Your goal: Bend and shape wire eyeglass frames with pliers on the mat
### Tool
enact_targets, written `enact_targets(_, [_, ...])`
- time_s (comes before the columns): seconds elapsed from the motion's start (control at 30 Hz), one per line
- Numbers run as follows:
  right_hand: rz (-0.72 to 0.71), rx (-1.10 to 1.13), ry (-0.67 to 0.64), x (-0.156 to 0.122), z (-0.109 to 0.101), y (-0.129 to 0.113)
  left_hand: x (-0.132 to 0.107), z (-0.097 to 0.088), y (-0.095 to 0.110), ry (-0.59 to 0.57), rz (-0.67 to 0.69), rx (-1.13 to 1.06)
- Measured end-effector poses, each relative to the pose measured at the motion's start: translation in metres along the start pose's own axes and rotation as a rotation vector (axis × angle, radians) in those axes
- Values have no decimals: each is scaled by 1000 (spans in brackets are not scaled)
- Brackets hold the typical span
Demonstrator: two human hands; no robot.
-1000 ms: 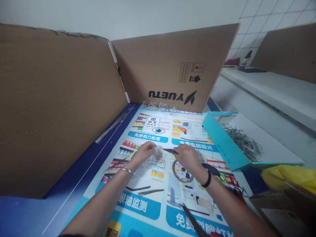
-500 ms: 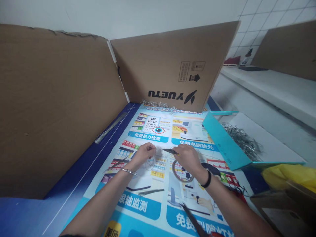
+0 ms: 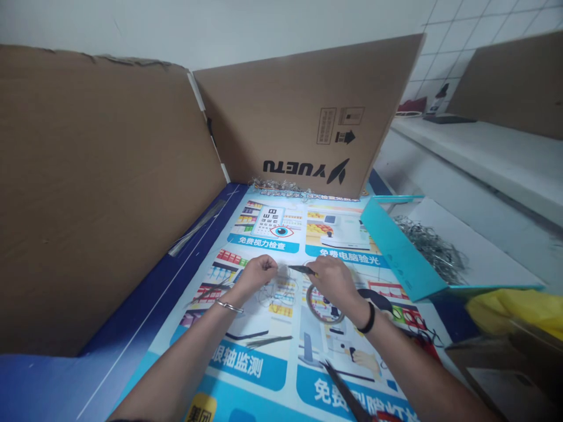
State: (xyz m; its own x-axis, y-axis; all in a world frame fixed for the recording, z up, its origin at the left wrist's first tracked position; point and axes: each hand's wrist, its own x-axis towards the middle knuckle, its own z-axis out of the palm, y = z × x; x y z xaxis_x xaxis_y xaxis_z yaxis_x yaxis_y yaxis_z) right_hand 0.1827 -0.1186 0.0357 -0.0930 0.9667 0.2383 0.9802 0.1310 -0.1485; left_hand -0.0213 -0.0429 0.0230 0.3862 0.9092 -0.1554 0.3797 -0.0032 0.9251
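My left hand point(image 3: 259, 275) is closed in a pinch on what looks like a thin wire, too fine to make out fully. Wrapped round a dark, pointed tool point(image 3: 301, 269) with a touch of yellow near the grip, my right hand point(image 3: 335, 282) faces it. The tool's tip points left, a short gap from my left fingertips. Loose loops of thin wire point(image 3: 279, 292) hang or lie below the two hands. Beside my right wrist lies a ring-shaped roll point(image 3: 311, 310), perhaps tape.
Scissors point(image 3: 345, 391) with a red handle lie at the front. Short wire strips point(image 3: 269, 340) rest on the printed mat. A teal box point(image 3: 396, 258) at right holds tangled wire point(image 3: 433, 251). Cardboard panels point(image 3: 299, 117) stand at the back and left. Yellow material point(image 3: 514, 310) lies at right.
Both hands keep almost the same pose and grip. The wire loops below them have shifted slightly, and the view has moved a little.
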Motion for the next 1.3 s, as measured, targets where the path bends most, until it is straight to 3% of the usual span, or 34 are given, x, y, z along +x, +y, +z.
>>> enact_targets(0.3, [-13, 13, -9, 0, 2, 0, -2, 0, 5, 25, -32, 87])
enact_targets(0.63, [-25, -10, 31, -2, 5, -2, -2, -3, 3, -114, -71, -112])
enact_targets(1.1, [-71, -69, 69, -4, 9, -2, -6, -7, 8, -201, -58, -67])
enact_targets(1.17, [-66, -70, 62, -4, 9, -1, -6, -7, 7, -186, -17, 30])
enact_targets(1.3, [-57, -70, 44, -3, 8, 0, -3, -10, 3, -86, 221, 286])
